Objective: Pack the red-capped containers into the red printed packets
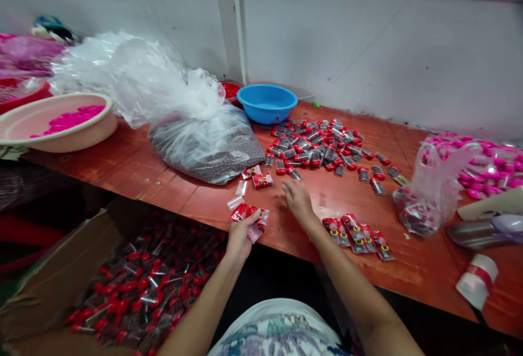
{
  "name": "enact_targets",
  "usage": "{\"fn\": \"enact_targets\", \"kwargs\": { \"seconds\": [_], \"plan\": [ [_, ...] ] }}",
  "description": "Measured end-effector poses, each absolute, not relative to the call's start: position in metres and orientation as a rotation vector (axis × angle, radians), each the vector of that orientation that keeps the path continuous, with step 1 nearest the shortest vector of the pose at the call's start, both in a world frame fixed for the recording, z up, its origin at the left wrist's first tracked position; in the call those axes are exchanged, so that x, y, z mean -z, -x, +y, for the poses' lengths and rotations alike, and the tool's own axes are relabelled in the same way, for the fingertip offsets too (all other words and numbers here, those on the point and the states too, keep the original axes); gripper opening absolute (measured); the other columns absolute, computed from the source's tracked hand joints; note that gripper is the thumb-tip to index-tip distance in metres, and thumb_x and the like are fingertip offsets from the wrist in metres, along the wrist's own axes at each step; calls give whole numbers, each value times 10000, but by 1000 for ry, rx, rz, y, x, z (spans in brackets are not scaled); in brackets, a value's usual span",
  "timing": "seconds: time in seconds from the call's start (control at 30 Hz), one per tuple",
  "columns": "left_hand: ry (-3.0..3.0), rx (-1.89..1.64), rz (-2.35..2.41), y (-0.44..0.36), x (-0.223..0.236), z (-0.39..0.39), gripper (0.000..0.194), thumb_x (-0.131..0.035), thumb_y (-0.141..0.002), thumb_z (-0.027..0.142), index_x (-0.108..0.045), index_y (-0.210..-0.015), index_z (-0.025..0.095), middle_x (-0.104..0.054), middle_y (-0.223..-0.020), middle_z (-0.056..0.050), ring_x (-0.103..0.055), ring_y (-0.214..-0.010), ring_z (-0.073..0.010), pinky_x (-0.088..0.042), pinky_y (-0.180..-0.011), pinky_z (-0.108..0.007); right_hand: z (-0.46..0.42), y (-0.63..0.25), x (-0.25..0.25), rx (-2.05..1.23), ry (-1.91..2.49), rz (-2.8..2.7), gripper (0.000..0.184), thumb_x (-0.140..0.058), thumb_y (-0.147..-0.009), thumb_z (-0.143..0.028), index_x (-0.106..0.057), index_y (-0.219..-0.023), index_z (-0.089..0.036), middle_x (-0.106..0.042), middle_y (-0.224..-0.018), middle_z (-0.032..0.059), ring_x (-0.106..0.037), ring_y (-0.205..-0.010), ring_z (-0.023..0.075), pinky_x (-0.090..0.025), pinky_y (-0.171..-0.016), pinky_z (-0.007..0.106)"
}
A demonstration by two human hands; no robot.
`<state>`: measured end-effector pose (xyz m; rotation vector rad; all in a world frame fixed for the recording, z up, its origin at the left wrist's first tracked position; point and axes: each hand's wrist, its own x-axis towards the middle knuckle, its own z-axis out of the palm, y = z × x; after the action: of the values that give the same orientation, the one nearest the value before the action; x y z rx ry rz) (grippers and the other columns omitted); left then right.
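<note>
Left hand (237, 241): closed on red packets (239, 213), thumb over the top, held at the table's near edge; I judge this parks them in easy reach and spares the other hand.

Right hand (298, 198): fingers loosely spread over the table (429, 261); I see nothing in its grasp, though blur softens the fingertips.

Red-capped containers (322, 146): one loose heap, far of the right hand; small, clear-walled, dark inside, hard plastic by their gloss. Spread, I suppose, for picking singly.

Row of packets (355, 232): right of the right hand, flat, glossy, overlapping; seemingly set apart from the heap to avoid mixing.

Plastic bag (204, 146): left of the heap, thin, crinkled film, slumped around grey, grainy-looking contents.

Blue basin (267, 112): far side, round, smooth, against the heap.

Cream basin (69, 137): far left, shallow, wide-rimmed, holding bright pink pieces (73, 119).

Cardboard box (61, 274): near left, below the table, presumably bulk storage for red-topped pieces (155, 285), jumbled.
</note>
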<state>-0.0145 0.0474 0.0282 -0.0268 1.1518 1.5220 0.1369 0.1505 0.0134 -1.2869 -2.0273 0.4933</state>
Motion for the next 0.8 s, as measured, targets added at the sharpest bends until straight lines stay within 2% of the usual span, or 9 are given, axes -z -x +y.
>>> {"fn": "enact_targets", "kwargs": {
  "seconds": [0.1,0.3,0.37,0.43,0.53,0.67,0.8],
  "plan": [
    [96,-1515,1125,18,-33,50,148,-719,-652,7,-642,-745,92,-695,-676,-61,-657,-559,-149,-555,-550,-249,185,-148,-7,-264,1579,-1961,386,-469,-906,-261,-549,-1272,-167,-546,-1249,172,-496,-1122,275,-395,-937,425],
    [244,-1443,1012,19,-33,54,100,-609,-766,-6,-647,-752,85,-696,-686,-65,-657,-559,-126,-560,-570,-228,169,-163,-1,-449,1668,-2118,295,-511,-876,-222,-643,-1129,-146,-672,-1038,154,-589,-966,259,-434,-872,379],
    [267,-1429,980,18,-32,55,97,-605,-773,2,-647,-758,88,-700,-695,-67,-658,-562,-128,-562,-569,-234,140,-163,-3,-612,1588,-2022,311,-485,-888,-242,-627,-1157,-175,-688,-1037,112,-616,-926,229,-466,-829,346],
    [281,-1412,951,16,-30,55,98,-597,-782,9,-646,-758,91,-705,-712,-77,-664,-579,-136,-563,-571,-241,107,-162,-9,-914,1436,-1783,336,-495,-883,-303,-611,-1183,-202,-698,-1022,69,-634,-874,203,-496,-767,316],
    [290,-1381,925,11,-29,55,105,-582,-797,21,-648,-764,96,-712,-732,-87,-674,-611,-141,-563,-596,-242,62,-158,-23,-1289,1272,-1409,370,-568,-835,-374,-634,-1151,-192,-705,-912,38,-629,-739,167,-514,-668,283],
    [232,-1366,917,0,-30,54,77,-614,-772,27,-657,-766,90,-715,-727,-82,-673,-617,-141,-563,-632,-251,32,-154,-38,-1492,1228,-1156,378,-651,-770,-376,-665,-1098,-188,-693,-807,8,-587,-622,118,-506,-585,240],
    [77,-1414,943,-10,-35,50,99,-712,-677,47,-655,-741,98,-702,-680,-51,-660,-591,-149,-558,-623,-270,26,-156,-36,-1599,1176,-1026,357,-675,-753,-383,-687,-1061,-202,-664,-706,-17,-565,-573,97,-499,-556,223]
  ]
}}
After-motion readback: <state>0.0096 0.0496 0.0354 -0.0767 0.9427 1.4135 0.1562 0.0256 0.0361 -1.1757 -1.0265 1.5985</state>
